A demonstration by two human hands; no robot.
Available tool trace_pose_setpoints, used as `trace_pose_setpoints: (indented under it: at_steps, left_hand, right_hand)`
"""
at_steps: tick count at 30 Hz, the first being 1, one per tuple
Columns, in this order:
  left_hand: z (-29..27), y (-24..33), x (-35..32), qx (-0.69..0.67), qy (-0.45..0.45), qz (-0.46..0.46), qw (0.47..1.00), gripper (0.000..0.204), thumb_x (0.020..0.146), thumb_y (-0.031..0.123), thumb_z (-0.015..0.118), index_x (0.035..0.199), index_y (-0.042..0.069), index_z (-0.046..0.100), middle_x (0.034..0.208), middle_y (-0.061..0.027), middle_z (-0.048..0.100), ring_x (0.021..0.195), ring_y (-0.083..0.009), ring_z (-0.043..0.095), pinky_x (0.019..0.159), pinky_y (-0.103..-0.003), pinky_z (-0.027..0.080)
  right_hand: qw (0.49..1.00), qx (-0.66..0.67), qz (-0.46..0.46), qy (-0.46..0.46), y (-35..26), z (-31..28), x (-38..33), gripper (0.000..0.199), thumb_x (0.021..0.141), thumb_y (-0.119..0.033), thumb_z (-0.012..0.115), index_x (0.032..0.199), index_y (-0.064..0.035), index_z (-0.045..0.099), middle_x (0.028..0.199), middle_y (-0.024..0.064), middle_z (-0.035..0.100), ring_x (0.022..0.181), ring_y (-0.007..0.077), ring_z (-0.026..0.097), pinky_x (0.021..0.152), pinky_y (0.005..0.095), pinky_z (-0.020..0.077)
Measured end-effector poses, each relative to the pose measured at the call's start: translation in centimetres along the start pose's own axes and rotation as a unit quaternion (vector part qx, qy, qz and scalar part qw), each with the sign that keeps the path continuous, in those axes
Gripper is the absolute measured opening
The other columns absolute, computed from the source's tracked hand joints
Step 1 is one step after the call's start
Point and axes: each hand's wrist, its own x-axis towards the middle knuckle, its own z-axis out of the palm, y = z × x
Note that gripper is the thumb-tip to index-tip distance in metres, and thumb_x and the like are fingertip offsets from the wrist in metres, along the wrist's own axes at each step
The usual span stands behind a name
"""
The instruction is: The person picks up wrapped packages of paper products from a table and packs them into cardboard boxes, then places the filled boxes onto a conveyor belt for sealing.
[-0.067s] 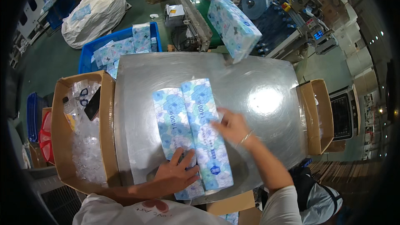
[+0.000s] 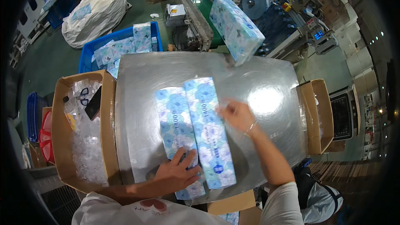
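Observation:
Two long blue floral tissue packs lie side by side on the metal table [image 2: 258,150], slightly angled to each other. On the lower end of the left tissue pack [image 2: 173,116] rests my left hand [image 2: 179,173], its fingers spread flat. Just off the right edge of the right tissue pack [image 2: 208,129] is my right hand [image 2: 237,116]. Its fingers curl inward, slightly blurred, with the fingertips close to the pack; anything small between them cannot be made out.
Left of the table, a cardboard box [image 2: 109,141] holds clear plastic pieces, a phone and a bottle. A blue crate [image 2: 85,56] behind has more packs. Another floral pack [image 2: 237,29] stands tilted at the far edge by the conveyor [image 2: 200,0]. A second box [image 2: 306,100] sits right.
The right pack has shifted slightly right, widening the gap between the two packs near their lower ends. The left pack's far end has swung slightly right. My right hand has moved a little right.

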Motion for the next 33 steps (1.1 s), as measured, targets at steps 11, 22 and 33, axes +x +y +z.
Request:
trace_pose_setpoints:
  at_steps: [11,22,33]
  left_hand:
    - [1.2,-5.2,1.5,-0.287,0.132,-0.216,0.924,0.071,0.081,0.027,0.059,0.136,0.000,0.023,0.132,-0.0257,0.031,0.119,-0.0393,0.036,0.094,-0.043,0.038]
    - [8.4,-10.6,9.3,-0.764,0.185,-0.269,0.556,0.055,0.093,0.045,0.032,0.117,-0.003,0.047,0.096,-0.0087,0.059,0.083,-0.0148,0.056,0.075,-0.031,0.047]
    - [7.8,-6.9,7.8,-0.730,0.141,-0.195,0.640,0.042,0.093,0.032,0.038,0.124,0.004,0.042,0.114,-0.0154,0.052,0.101,-0.0235,0.054,0.087,-0.034,0.045]
  right_hand:
    - [0.951,-0.207,0.095,0.209,12.1,-9.7,8.0,0.076,0.056,-0.031,0.074,0.115,0.0033,0.040,0.106,0.0259,0.053,0.099,0.0400,0.051,0.083,0.0422,0.0428]
    - [0.878,0.409,0.234,-0.088,12.9,-2.1,-10.7,0.077,0.074,-0.039,0.068,0.130,0.0014,0.036,0.119,0.0165,0.052,0.105,0.0292,0.054,0.090,0.0373,0.0434]
    - [0.732,0.669,0.055,0.116,12.9,3.5,-22.3,0.079,0.064,-0.030,0.073,0.128,0.0014,0.040,0.121,0.0149,0.051,0.109,0.0271,0.051,0.093,0.0369,0.0410]
